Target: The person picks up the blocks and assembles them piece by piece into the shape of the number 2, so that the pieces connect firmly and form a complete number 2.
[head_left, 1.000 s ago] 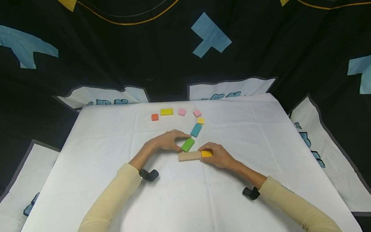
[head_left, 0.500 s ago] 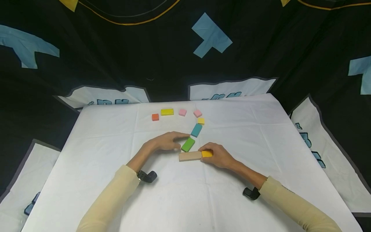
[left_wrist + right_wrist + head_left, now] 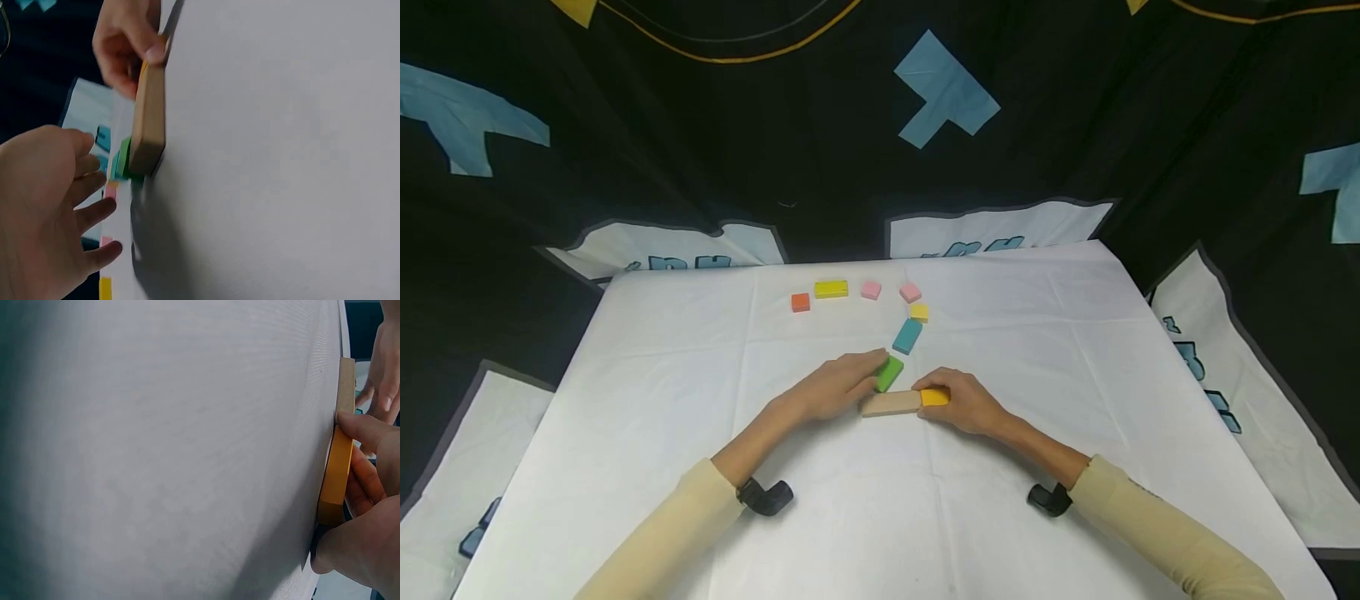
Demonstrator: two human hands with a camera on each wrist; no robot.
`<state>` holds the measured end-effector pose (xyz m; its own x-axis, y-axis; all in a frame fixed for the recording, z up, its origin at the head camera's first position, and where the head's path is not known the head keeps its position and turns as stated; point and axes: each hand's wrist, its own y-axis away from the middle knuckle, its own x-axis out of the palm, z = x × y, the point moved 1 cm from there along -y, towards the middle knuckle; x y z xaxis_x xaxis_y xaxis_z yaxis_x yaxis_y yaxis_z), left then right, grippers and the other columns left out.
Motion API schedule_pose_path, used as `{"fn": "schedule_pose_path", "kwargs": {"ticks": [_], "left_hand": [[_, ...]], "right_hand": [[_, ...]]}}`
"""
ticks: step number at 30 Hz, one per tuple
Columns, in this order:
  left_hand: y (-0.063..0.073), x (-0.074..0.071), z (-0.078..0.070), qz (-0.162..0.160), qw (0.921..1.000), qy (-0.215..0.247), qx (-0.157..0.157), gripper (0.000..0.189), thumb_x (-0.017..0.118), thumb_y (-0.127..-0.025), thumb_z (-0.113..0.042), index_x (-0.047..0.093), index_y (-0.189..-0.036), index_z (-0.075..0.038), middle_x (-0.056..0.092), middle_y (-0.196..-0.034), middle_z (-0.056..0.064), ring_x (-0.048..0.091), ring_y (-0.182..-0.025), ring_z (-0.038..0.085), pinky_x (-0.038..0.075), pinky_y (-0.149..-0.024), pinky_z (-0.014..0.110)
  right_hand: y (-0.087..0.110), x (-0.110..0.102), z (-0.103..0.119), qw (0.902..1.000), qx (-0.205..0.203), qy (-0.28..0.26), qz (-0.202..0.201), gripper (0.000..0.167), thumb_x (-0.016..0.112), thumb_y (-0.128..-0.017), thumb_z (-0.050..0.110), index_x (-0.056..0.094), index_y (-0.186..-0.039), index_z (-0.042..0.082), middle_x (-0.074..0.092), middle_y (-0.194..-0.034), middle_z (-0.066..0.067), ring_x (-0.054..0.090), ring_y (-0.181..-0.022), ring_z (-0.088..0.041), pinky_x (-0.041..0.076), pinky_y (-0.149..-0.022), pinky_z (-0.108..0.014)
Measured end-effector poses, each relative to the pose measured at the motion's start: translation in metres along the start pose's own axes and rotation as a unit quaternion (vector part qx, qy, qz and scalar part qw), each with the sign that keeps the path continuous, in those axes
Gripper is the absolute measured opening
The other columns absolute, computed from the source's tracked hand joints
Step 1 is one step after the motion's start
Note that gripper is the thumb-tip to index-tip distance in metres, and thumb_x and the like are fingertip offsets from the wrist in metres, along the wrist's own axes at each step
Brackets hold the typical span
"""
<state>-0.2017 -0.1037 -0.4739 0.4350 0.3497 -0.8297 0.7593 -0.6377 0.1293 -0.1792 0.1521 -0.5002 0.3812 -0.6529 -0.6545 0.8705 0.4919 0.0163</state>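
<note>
My right hand (image 3: 964, 402) pinches a yellow-orange wooden block (image 3: 337, 472) between thumb and fingers, down at the tablecloth. Its end meets a long natural-wood block (image 3: 890, 404), and the thumb tip lies at that joint. A green block (image 3: 890, 373) sits slanted just behind the wooden one. My left hand (image 3: 838, 385) reaches over beside the green block, partly covering its left side in the head view. In the left wrist view that hand's fingers (image 3: 94, 215) are spread and hold nothing. A teal block (image 3: 907, 336) lies just beyond the green one.
Farther back, small blocks continue the curve: a yellow one (image 3: 919, 312), two pink ones (image 3: 911, 292), a long yellow one (image 3: 831, 289) and an orange-red one (image 3: 801, 302). A white cloth (image 3: 1037, 333) covers the table; a dark curtain (image 3: 820, 133) hangs behind.
My left hand has come off the green block's ends, where thumb and forefinger spanned it, and shifted nearer me with its fingers extended. The right hand stays on the yellow-orange block.
</note>
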Motion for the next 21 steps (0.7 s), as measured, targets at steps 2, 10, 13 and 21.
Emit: {"fn": "schedule_pose_path", "kwargs": {"ticks": [2,10,13,21], "left_hand": [[0.004,0.003,-0.005,-0.013,0.9992,-0.038,0.006,0.053,0.042,-0.107,-0.031,0.034,-0.157,-0.012,0.033,-0.16,0.003,0.034,-0.144,0.026,0.03,-0.114,0.046],[0.015,0.014,-0.017,-0.037,0.9884,-0.147,0.006,0.055,0.042,-0.107,-0.037,0.033,-0.157,-0.015,0.032,-0.16,0.0,0.044,-0.125,0.025,0.04,-0.096,0.041],[0.018,0.019,-0.017,-0.04,0.9855,-0.165,0.006,0.055,0.04,-0.108,-0.037,0.032,-0.158,-0.016,0.032,-0.161,-0.001,0.044,-0.123,0.024,0.04,-0.093,0.039],[0.022,0.028,-0.016,-0.056,0.9798,-0.191,0.021,0.051,0.039,-0.109,-0.034,0.037,-0.156,-0.015,0.033,-0.16,0.001,0.047,-0.121,0.025,0.042,-0.09,0.041]], "right_hand": [[0.0,0.0,0.0,1.0,-0.002,0.001,-0.001,0.034,0.08,-0.086,0.012,0.071,-0.119,0.011,0.067,-0.115,-0.001,0.056,-0.099,-0.018,0.048,-0.093,-0.037],[-0.001,-0.001,0.001,1.0,-0.007,0.002,-0.002,0.034,0.08,-0.085,0.012,0.071,-0.118,0.011,0.067,-0.115,-0.002,0.057,-0.099,-0.018,0.048,-0.093,-0.038],[-0.001,-0.001,0.001,1.0,-0.007,0.003,-0.002,0.034,0.081,-0.085,0.012,0.071,-0.118,0.01,0.067,-0.115,-0.002,0.057,-0.099,-0.018,0.048,-0.093,-0.038],[-0.001,-0.001,0.001,1.0,0.0,0.0,0.0,0.034,0.081,-0.085,0.011,0.071,-0.118,0.01,0.067,-0.116,-0.003,0.057,-0.099,-0.019,0.048,-0.094,-0.038]]}}
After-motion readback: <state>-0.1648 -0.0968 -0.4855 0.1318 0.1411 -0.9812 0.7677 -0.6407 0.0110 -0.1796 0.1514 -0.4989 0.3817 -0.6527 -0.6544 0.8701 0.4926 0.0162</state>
